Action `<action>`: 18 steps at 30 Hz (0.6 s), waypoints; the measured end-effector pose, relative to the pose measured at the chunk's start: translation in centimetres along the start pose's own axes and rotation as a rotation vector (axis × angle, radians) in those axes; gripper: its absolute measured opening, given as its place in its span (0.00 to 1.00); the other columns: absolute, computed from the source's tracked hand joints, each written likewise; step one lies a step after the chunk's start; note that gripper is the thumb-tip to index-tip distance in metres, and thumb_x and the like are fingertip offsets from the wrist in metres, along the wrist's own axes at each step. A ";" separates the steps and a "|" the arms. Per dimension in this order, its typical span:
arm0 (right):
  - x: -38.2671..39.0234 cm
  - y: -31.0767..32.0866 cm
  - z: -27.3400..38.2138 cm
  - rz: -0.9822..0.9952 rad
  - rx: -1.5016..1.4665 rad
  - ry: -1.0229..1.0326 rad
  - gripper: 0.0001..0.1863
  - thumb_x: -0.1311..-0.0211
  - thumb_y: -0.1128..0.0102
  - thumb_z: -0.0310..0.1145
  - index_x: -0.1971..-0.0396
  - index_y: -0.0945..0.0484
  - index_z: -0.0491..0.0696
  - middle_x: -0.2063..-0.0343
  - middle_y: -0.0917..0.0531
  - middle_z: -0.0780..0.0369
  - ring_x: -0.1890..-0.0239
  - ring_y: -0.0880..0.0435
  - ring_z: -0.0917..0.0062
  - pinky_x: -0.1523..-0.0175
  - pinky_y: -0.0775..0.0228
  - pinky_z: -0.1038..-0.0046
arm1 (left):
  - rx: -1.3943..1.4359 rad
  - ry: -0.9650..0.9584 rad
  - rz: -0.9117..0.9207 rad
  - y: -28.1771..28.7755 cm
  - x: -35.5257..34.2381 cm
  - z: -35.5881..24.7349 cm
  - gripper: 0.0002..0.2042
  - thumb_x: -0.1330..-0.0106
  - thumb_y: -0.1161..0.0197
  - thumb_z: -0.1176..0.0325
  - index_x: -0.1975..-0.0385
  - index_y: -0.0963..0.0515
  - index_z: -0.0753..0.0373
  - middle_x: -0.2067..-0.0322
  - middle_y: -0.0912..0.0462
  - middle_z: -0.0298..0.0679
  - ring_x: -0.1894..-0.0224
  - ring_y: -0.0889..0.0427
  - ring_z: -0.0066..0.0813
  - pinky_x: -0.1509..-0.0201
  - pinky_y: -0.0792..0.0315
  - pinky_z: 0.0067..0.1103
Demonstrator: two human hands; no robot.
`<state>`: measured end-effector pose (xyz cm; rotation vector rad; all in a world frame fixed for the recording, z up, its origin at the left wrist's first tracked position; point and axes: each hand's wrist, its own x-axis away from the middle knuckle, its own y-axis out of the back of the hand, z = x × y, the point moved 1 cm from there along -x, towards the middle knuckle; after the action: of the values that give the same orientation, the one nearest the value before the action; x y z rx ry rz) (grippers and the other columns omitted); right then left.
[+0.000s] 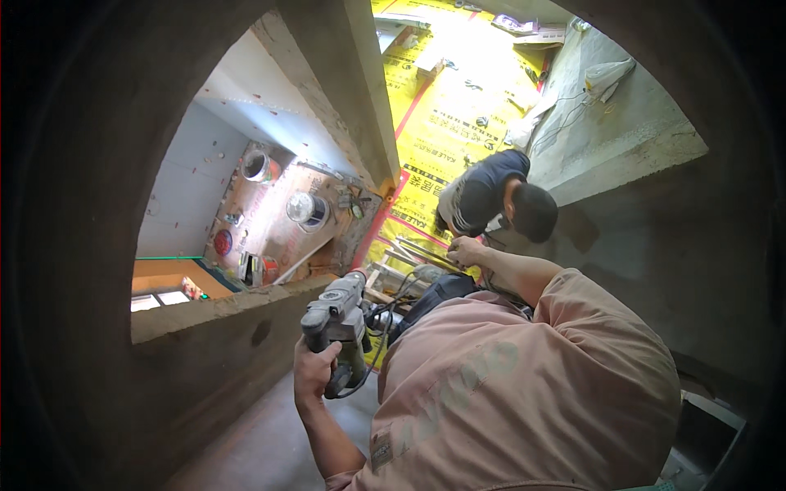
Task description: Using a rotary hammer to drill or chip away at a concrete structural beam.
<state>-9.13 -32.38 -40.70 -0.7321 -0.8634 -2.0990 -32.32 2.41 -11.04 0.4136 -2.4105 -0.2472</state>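
Observation:
My left hand (315, 368) is closed round the handle of a grey rotary hammer drill (344, 315), held upright-tilted at my left side with a dark cord looping below it. My right hand (465, 252) reaches forward, fingers curled, close to a co-worker's lowered arms; what it holds is too small to make out. Beside it lie long thin rods or slats (409, 254) above the yellow sheeting. The co-worker (491, 196), in dark top, bends forward just ahead of me. Dark fabric and cables show beside my body below the rods.
Yellow printed protective sheeting (417, 114) covers the floor ahead. Concrete walls (614, 262) enclose both sides. Through an opening at left, buckets (305, 211) and tools stand on a lower floor, past a concrete ledge (221, 319). A white bag and wires (606, 78) lie at upper right.

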 end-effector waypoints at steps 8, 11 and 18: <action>-0.1 0.7 0.0 -0.054 0.040 -0.026 0.17 0.41 0.41 0.40 0.60 0.18 0.42 0.76 0.15 0.59 0.77 0.15 0.74 0.73 0.23 0.70 | 0.152 0.084 0.010 0.1 -0.7 0.3 0.08 0.38 0.33 0.69 0.66 0.25 0.63 0.82 0.27 0.31 0.85 0.32 0.19 0.81 0.37 0.19; -0.5 1.3 -1.9 -0.073 0.073 -0.069 0.17 0.42 0.42 0.40 0.60 0.17 0.43 0.75 0.14 0.57 0.77 0.15 0.73 0.71 0.23 0.70 | 0.242 0.145 -0.002 -0.1 -1.0 0.3 0.13 0.37 0.31 0.62 0.64 0.25 0.63 0.83 0.30 0.29 0.85 0.32 0.18 0.83 0.38 0.18; -0.6 1.6 -7.3 -0.071 0.074 -0.207 0.31 0.42 0.42 0.37 0.36 0.31 0.58 0.77 0.18 0.57 0.81 0.19 0.73 0.74 0.26 0.71 | 0.197 0.125 0.015 -0.2 -1.3 -0.3 0.13 0.37 0.31 0.61 0.64 0.25 0.63 0.83 0.30 0.29 0.85 0.33 0.18 0.82 0.38 0.18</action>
<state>-9.09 -38.51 -45.02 -0.9021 -1.0872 -2.0659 -31.15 2.62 -11.67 0.4845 -2.3211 0.0238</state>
